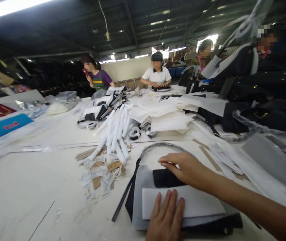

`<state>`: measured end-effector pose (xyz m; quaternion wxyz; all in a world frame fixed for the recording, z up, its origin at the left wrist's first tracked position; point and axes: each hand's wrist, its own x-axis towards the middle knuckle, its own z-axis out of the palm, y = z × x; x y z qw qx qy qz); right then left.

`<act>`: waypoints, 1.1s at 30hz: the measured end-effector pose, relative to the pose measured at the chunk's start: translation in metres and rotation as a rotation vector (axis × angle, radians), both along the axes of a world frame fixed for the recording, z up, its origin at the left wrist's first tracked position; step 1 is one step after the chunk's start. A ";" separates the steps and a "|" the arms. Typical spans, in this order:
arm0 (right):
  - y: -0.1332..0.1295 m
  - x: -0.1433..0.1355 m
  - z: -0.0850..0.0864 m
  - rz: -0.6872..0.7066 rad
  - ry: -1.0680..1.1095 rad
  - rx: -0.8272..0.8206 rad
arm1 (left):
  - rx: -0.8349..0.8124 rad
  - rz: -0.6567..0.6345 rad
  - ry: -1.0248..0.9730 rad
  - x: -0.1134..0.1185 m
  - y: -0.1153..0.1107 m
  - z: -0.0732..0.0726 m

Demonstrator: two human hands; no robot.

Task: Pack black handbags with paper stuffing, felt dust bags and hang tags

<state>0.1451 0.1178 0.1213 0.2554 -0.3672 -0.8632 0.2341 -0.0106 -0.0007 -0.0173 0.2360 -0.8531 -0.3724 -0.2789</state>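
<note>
A black handbag (130,204) lies on the table in front of me, partly covered by thin grey-white sheeting (140,180). Its handle (166,145), in clear wrap, arches toward the far side, and a dark strap (122,201) hangs off its left. My left hand (166,214) rests on a white foam sheet (200,204) across the bag, its fingers spread. Above a black panel (166,178) of the bag is my right hand (180,167), thumb and fingertips drawn together in a pinch. Whatever might be between those tips is too small to make out.
White foam rolls (115,130), paper tags (102,177) and coiled straps (134,133) are heaped beyond the bag's left. White sheets (170,120) and more black bags (215,117) lie farther back. Several people sit beyond, including a person in a white shirt (156,77).
</note>
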 end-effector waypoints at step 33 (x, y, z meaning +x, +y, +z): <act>0.068 0.017 -0.027 -0.149 -0.507 0.066 | 0.329 0.075 -0.581 0.041 0.026 -0.039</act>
